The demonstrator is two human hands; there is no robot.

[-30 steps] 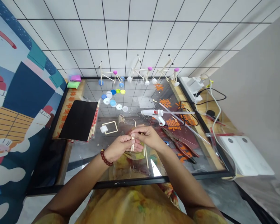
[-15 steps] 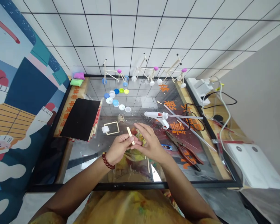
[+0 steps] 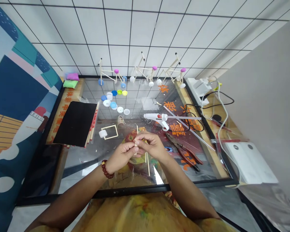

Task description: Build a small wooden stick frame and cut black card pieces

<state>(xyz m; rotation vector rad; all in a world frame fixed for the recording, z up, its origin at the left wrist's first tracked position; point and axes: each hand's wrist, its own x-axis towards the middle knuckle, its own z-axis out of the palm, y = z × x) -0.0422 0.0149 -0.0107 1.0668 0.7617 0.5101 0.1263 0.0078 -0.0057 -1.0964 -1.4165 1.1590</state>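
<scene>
My left hand [image 3: 122, 156] and my right hand [image 3: 153, 145] meet over the glass tabletop, fingers pinched together. Both hold thin wooden sticks [image 3: 137, 129]; an end pokes out above the fingers and another below, and the fingers hide the middle. Just beneath my right hand, loose wooden sticks [image 3: 148, 165] lie on the glass. To the left of my hands rests a square stick frame [image 3: 117, 130] with a white cap [image 3: 102, 133] at its corner. A small cork-like cylinder [image 3: 120, 120] sits beyond my hands.
A white glue gun [image 3: 157, 116] lies at right centre, with large pliers [image 3: 183, 151] nearer me. Several bottle caps [image 3: 113, 105] are grouped farther back. Stick-built bicycle models [image 3: 108, 71] stand along the wall. Black sheets [image 3: 76, 124] lie left; a power strip [image 3: 195, 91] is at right.
My right hand has closed from spread fingers into a pinch on the sticks beside my left. The sticks have turned more upright. The whole view has shifted slightly.
</scene>
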